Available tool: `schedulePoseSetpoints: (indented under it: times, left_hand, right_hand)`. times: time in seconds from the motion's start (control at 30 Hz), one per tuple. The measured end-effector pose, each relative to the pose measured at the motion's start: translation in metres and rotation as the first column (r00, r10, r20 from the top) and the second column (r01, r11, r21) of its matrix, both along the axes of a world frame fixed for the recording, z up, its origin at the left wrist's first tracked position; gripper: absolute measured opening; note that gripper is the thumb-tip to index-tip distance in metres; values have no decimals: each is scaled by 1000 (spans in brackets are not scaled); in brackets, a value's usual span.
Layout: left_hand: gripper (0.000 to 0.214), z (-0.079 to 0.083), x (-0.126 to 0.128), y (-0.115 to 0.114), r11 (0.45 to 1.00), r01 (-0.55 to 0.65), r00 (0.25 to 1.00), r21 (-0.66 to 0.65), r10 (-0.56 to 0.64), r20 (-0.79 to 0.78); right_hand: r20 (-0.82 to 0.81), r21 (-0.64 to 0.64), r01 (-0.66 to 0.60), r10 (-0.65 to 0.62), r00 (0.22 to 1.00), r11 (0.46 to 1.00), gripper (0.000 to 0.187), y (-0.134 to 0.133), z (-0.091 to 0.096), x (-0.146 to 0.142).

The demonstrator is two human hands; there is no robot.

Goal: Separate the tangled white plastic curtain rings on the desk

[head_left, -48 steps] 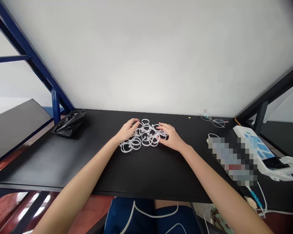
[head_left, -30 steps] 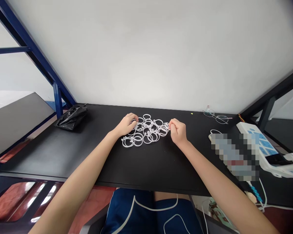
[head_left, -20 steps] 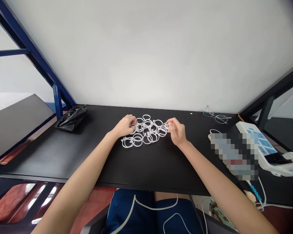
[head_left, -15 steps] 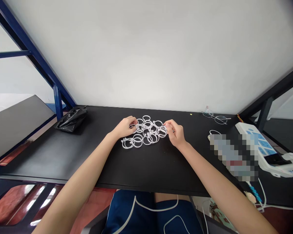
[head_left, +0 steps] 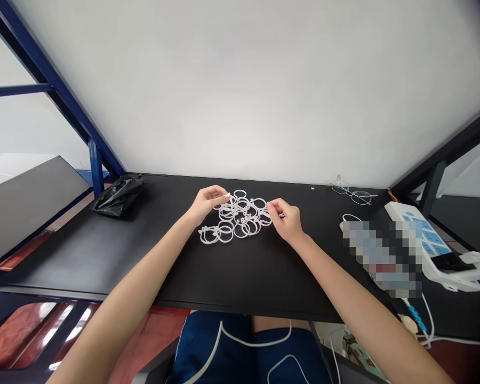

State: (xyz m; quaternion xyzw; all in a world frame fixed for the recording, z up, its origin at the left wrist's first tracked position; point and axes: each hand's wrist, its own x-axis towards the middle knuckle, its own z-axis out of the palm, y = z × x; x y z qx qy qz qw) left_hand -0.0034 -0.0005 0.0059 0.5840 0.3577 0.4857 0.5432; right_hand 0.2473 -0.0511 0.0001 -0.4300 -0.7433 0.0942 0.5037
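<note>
A cluster of several white plastic rings [head_left: 240,218] lies in the middle of the black table [head_left: 224,266]. My left hand [head_left: 206,202] is at the cluster's upper left, fingers pinched on a ring and lifted a little off the table. My right hand [head_left: 287,219] is at the cluster's right edge, its fingers pinched on another white ring there. Both forearms reach in from the near edge.
A crumpled black plastic bag [head_left: 118,195] sits at the back left. Eyeglasses [head_left: 354,194] lie at the back right, near a white power strip [head_left: 428,240] with cables and a blurred-out item [head_left: 380,256]. Blue frame posts [head_left: 94,170] rise at the left.
Both hands went from lying spread over the rings to pinching single rings at the cluster's two sides. The left hand has risen slightly with its ring.
</note>
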Motion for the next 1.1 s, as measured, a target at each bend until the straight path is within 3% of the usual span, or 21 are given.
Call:
schedulePoseSetpoints:
  times: [0.13, 0.27, 0.43, 0.53, 0.67, 0.8, 0.97, 1.1]
  left_hand:
    - [24, -1, 13, -7, 990, -36, 985, -134, 58, 161]
    - [24, 4, 19, -11, 969, 40, 946, -243, 41, 320]
    - [20, 13, 24, -17, 925, 77, 920, -373, 78, 384]
    - [17, 15, 30, -23, 915, 119, 914, -385, 51, 403]
    - [17, 17, 38, -32, 910, 198, 917, -364, -41, 396]
    - [16, 17, 44, -41, 902, 287, 921, -321, -168, 350]
    - [14, 21, 41, -43, 919, 254, 945, -303, -168, 282]
    - [19, 29, 29, -38, 968, 172, 981, -181, -152, 118]
  right_hand:
    - [35, 14, -5, 4, 999, 1000, 25, 0, -1, -3]
    - [51, 7, -3, 3, 999, 1000, 26, -1, -2, -4]
    - [53, -7, -23, 23, 998, 1000, 25, -5, 1, -9]
    - [51, -33, -72, 74, 996, 997, 12, -9, 5, -16]
    - [47, -95, -158, 163, 986, 983, 16, -14, 9, -25]
    - [10, -164, -166, 170, 985, 972, 12, -17, 6, -31]
    - [-231, -380, -210, 127, 965, 901, 22, -16, 5, -34]
    - [-558, -481, -280, -44, 829, 831, 31, -14, 12, -34]
